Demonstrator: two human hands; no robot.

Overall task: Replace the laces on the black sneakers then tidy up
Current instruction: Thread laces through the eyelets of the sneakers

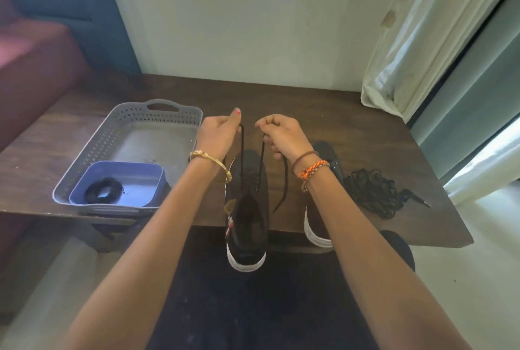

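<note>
A: The sneaker [247, 209] is lying at the near edge of the table [351, 113], heel overhanging toward the lap, toe pointing far, long axis running near to far

B: And the hands?

A: The left hand [218, 135] and right hand [281, 135] are each pinching one end of the lace [261, 161], holding it up taut

B: Risk?

A: Probably uneven pulling is leaving one end short, or tugging is dragging the shoe off the edge
</note>
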